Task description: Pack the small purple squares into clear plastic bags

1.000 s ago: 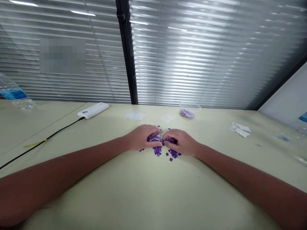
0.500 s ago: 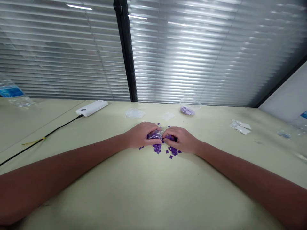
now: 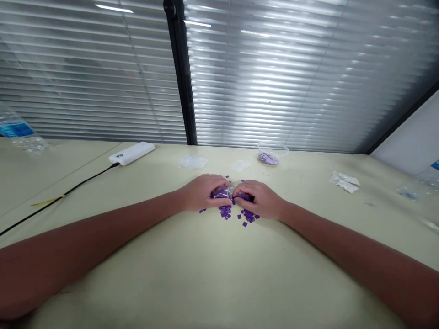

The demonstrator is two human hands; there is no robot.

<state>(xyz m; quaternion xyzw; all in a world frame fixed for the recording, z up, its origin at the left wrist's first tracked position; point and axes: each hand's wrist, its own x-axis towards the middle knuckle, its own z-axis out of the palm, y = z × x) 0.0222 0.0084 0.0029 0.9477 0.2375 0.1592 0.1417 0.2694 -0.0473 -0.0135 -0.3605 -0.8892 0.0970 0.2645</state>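
My left hand [image 3: 202, 193] is wrapped round a small clear plastic bag [image 3: 222, 192] with purple pieces in it. The bag's open-looking end points right, toward my right hand [image 3: 262, 200]. The fingers of that hand are curled and closed over purple square pieces [image 3: 244, 196], with the fingertips close to the bag. Many more small purple squares [image 3: 248, 216] lie loose on the table beneath and in front of both hands. A few stray ones lie just beyond the fingers. My palms hide part of the pile and the bag's far side.
Behind the hands stand a clear round tub [image 3: 268, 158] with pale purple pieces and flat clear bags [image 3: 193, 161]. A white power bank [image 3: 132, 153] with a black cable [image 3: 78, 185] lies left. White scraps [image 3: 345, 181] lie right, a water bottle [image 3: 20, 132] far left.
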